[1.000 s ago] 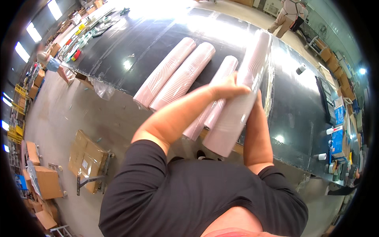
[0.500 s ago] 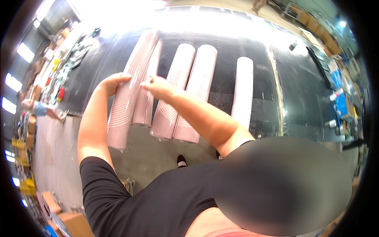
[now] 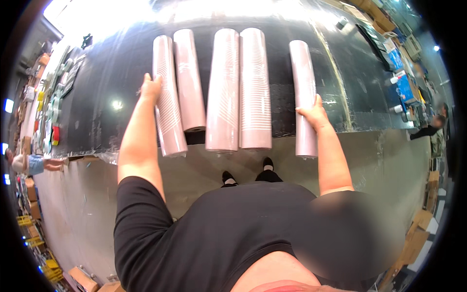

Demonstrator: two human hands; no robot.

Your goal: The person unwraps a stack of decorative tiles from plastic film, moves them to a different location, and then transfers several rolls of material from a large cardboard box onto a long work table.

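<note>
Several pale pink rolls wrapped in clear film lie side by side on a dark table (image 3: pixel 116 73), their near ends jutting past its front edge. My left hand (image 3: pixel 152 88) touches the left side of the leftmost roll (image 3: pixel 169 107), which has pale curved lines. Its thumb lies at the roll's edge and its fingers are apart. My right hand (image 3: pixel 314 114) grips the rightmost roll (image 3: pixel 302 73), thumb across the top and a finger along the right side. Between them lie a plain roll (image 3: pixel 188 73) and two striped rolls, one left (image 3: pixel 223 92) and one right (image 3: pixel 255 87), close together.
A pale strip (image 3: pixel 333 63) runs along the table's right part. Blue boxes (image 3: pixel 407 90) and white rolls crowd the right edge; assorted items, including a red one (image 3: pixel 56 135), line the left. People stand at both far sides. Grey floor (image 3: pixel 97 204) lies before the table.
My right hand has swung from beside the left rolls to the rightmost roll. The leftmost roll has turned and now lies apart from the plain one. My left hand stays at its left side.
</note>
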